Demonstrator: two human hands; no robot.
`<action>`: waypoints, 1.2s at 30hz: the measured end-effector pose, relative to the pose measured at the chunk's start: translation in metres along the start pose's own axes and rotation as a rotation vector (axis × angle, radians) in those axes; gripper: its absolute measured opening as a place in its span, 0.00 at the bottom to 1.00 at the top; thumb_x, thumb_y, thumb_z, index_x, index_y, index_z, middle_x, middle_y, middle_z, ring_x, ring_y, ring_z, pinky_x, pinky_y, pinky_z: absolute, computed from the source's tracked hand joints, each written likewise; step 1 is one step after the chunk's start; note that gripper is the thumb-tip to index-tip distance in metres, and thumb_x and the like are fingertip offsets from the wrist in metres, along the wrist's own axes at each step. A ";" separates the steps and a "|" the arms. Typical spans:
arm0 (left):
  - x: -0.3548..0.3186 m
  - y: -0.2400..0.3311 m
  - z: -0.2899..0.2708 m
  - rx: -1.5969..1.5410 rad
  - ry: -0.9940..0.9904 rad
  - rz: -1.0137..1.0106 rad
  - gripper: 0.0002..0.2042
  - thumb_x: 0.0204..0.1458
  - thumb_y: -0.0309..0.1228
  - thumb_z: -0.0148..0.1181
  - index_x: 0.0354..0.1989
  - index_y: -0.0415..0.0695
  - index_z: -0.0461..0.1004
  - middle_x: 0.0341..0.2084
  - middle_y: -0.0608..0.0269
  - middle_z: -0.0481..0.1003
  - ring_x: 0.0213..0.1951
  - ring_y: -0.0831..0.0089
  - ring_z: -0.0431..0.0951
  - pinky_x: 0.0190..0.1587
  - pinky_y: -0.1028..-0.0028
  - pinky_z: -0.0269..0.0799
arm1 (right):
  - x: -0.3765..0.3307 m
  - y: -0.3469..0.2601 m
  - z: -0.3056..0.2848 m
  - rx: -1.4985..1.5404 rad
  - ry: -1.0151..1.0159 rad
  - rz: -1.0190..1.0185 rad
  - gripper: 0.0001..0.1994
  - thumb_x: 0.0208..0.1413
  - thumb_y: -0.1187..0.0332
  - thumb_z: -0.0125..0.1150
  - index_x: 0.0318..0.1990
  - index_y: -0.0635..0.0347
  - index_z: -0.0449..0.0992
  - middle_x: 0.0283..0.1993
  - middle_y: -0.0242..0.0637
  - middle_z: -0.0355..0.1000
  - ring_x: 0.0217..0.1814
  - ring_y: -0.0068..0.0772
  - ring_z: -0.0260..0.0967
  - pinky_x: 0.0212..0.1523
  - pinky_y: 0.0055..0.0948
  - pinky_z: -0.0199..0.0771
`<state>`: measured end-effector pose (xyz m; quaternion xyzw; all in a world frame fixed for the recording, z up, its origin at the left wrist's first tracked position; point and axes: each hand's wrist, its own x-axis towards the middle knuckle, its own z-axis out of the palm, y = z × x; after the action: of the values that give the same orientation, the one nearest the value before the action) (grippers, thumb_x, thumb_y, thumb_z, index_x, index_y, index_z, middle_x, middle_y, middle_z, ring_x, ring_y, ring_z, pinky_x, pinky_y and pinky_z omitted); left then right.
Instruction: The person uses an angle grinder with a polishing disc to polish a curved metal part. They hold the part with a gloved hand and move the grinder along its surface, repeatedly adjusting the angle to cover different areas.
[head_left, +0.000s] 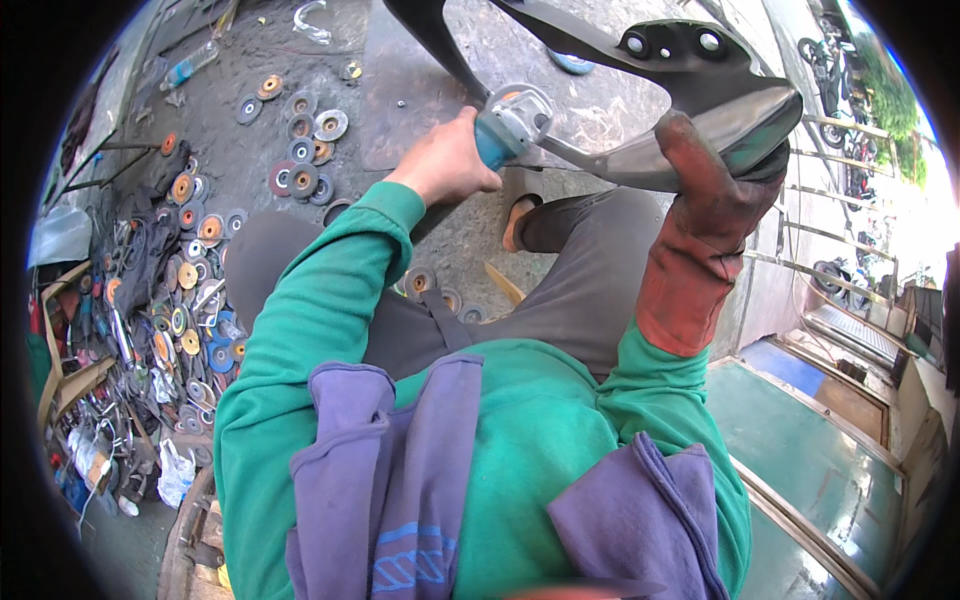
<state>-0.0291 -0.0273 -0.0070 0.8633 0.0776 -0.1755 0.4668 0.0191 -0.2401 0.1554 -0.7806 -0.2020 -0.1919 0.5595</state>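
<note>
My left hand, bare, is closed around the blue body of an angle grinder. The grinder's round head rests against a large dark curved metal part with bolt holes. My right hand wears a long red-brown leather glove and grips the lower shiny edge of that metal part, holding it up in front of me. Both arms are in green sleeves, and a purple cloth hangs over my chest.
Several worn grinding discs and scrap tools litter the ground at left. A plastic bottle lies at the far left. My sandalled foot is below the grinder. A green floor, metal railings and parked motorcycles are at right.
</note>
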 end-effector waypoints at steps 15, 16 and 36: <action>0.000 0.011 0.002 -0.112 -0.156 0.072 0.44 0.37 0.35 0.78 0.67 0.33 0.67 0.51 0.36 0.80 0.53 0.47 0.83 0.59 0.58 0.77 | -0.031 0.029 -0.037 -0.221 -0.108 -0.229 0.28 0.35 0.60 0.89 0.46 0.57 0.85 0.41 0.31 0.82 0.37 0.33 0.81 0.39 0.32 0.83; 0.000 0.012 0.002 -0.144 -0.185 0.126 0.44 0.37 0.35 0.78 0.66 0.33 0.67 0.51 0.36 0.80 0.53 0.47 0.83 0.59 0.58 0.77 | -0.033 0.030 -0.038 -0.238 -0.117 -0.266 0.26 0.36 0.60 0.89 0.46 0.56 0.85 0.43 0.31 0.83 0.38 0.33 0.83 0.41 0.32 0.84; 0.006 0.021 -0.002 -0.026 -0.142 0.058 0.44 0.37 0.38 0.79 0.65 0.32 0.68 0.52 0.33 0.80 0.55 0.46 0.83 0.60 0.59 0.77 | -0.063 0.004 -0.032 -0.511 -0.208 -0.297 0.23 0.33 0.48 0.81 0.36 0.51 0.88 0.34 0.30 0.84 0.37 0.40 0.84 0.46 0.38 0.80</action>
<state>-0.0164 -0.0371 0.0081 0.8443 0.0216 -0.2218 0.4873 -0.0343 -0.2783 0.1284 -0.8733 -0.3153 -0.2354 0.2871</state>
